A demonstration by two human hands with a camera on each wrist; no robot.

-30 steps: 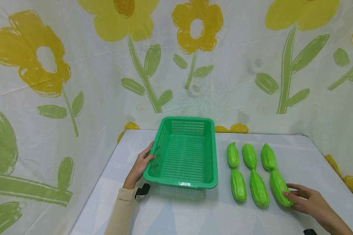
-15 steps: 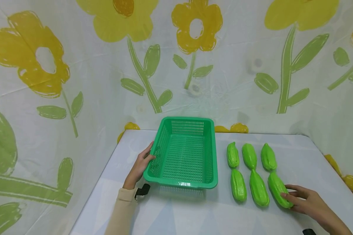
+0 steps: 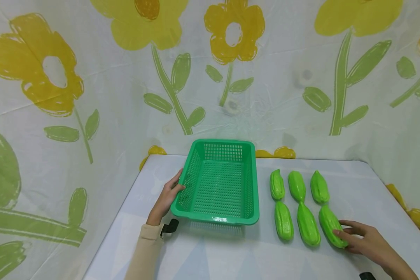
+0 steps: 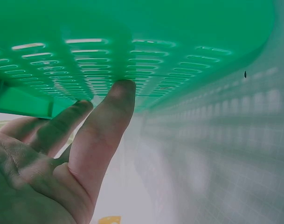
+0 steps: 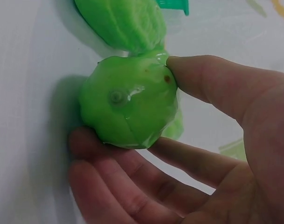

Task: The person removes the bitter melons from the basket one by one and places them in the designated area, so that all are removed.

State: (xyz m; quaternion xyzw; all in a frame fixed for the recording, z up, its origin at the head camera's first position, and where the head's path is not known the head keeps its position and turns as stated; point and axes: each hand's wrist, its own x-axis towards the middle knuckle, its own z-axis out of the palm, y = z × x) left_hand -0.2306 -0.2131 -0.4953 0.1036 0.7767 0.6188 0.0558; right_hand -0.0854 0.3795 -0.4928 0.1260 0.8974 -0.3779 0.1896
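Observation:
Several light-green, ridged gourds lie on the table in three columns, end to end. In the head view my right hand (image 3: 369, 239) pinches the front right gourd (image 3: 331, 226) at its near end. The right wrist view shows that gourd's blunt end (image 5: 128, 105) between thumb (image 5: 202, 77) and fingers, the other fingers curled below it. At the left, a green slotted plastic basket (image 3: 217, 220) stands with nothing inside. My left hand (image 3: 166, 198) is at its left side; in the left wrist view the straight fingers (image 4: 107, 121) touch the outer slotted wall (image 4: 155, 60).
The middle column has a back gourd (image 3: 296, 186) and a front gourd (image 3: 308, 225); beside it lie two more, one behind the other (image 3: 277, 186). A flower-printed curtain (image 3: 266, 85) hangs behind the table (image 3: 248, 256).
The front right gourd has shifted slightly left, with my right hand moving a little the same way. My left hand and the basket stay where they were.

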